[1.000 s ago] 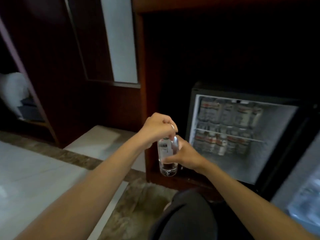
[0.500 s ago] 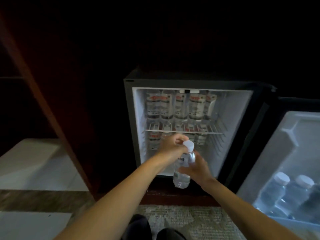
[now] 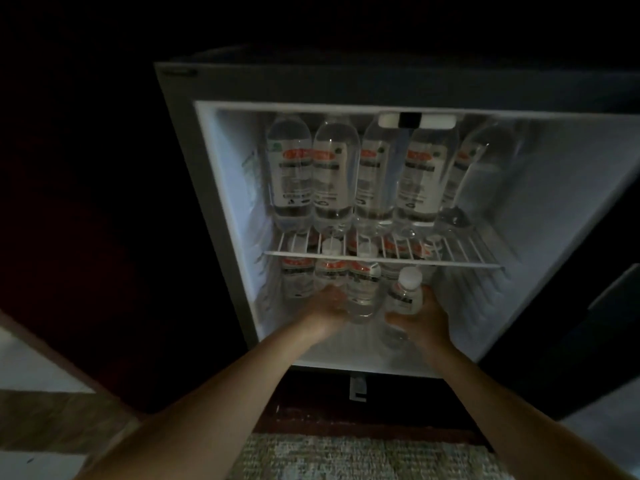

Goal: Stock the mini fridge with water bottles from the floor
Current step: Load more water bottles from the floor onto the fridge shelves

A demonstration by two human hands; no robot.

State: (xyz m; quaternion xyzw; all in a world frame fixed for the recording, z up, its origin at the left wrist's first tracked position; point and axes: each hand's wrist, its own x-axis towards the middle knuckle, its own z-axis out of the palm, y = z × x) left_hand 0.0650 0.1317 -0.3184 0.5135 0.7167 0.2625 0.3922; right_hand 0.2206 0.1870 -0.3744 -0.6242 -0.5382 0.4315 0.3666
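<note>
The mini fridge stands open, lit inside. Its wire shelf carries a full row of upright labelled bottles. Below the shelf, a second group of bottles occupies the left and centre of the lower compartment; the right part of that compartment is bare.

The right hand is closed around the body of a water bottle, gripping it below the shoulder. The bottle stands near upright, white cap uppermost and just under the shelf's front edge, its long axis leaning slightly toward the far wall. It is inside the fridge mouth, at the right end of the lower group.

The left hand rests curled against a stocked bottle just left of the held one, seemingly steadying it; whether it fully grips cannot be told through the blur.

Assessment: placement is in its final stage. The vacant floor lies directly beneath and to the far right of the held bottle, so the right hand is the nearer and governs the move. The cap has little clearance beneath the shelf.
</note>
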